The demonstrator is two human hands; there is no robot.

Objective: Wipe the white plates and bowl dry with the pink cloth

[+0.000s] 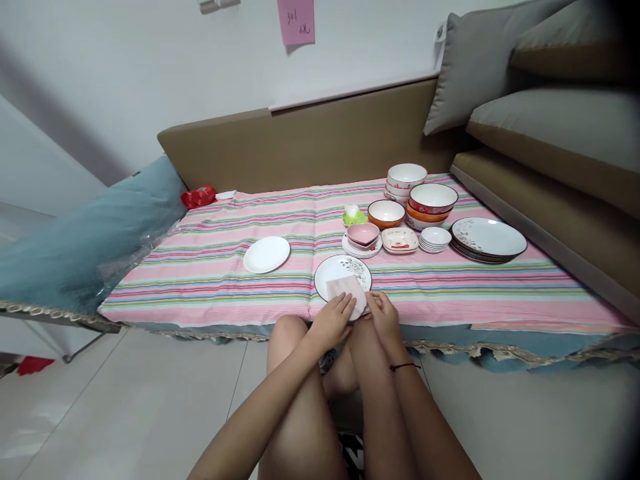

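Note:
Both my hands meet at the near edge of the striped cloth, on a pale pink folded cloth. That cloth lies over the near part of a white floral-rimmed plate. My left hand rests its fingers on the pink cloth's left part. My right hand pinches the cloth's right edge with curled fingers. A dark band circles my right wrist. My knees show just below the hands.
A plain white plate lies left. Behind stand a pink heart-shaped dish on small plates, a square dish, stacked saucers, bowls, stacked large plates and a green object. Sofa cushions rise right.

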